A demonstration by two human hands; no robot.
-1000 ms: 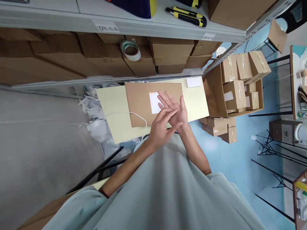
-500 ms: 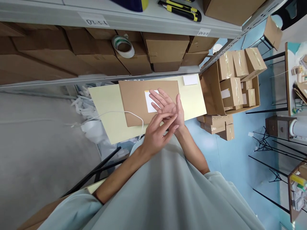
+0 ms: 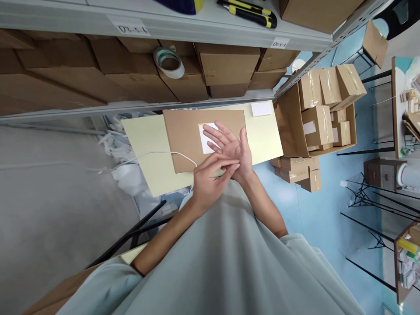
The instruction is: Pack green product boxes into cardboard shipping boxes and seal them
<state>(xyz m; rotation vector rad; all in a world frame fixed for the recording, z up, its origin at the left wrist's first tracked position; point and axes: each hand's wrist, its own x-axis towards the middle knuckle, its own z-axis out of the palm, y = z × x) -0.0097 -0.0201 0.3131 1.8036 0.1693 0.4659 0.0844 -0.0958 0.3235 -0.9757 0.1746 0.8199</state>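
Tabletop (image 3: 265, 131), label (image 3: 206, 149) partly behind right hand (image 3: 234, 151)

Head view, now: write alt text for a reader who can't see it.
A person's right hand is open, palm up, with the left hand bent over its heel, near brown cardboard bearing a partly hidden white label on a pale yellow surface. Cardboard boxes line the shelving beyond.

Flat carton (image 3: 183, 140): matt brown cardboard; its label (image 3: 204, 148), smooth white paper. Desk (image 3: 262, 135) smooth, matt. White cord (image 3: 154, 152), plastic-looking. Far shelf (image 3: 197, 39): smooth grey metal. Right: cardboard boxes (image 3: 313, 127), glossy clear tape (image 3: 351, 78); floor (image 3: 287, 197) smooth, glossy blue. Near: matt cloth garment (image 3: 229, 258).
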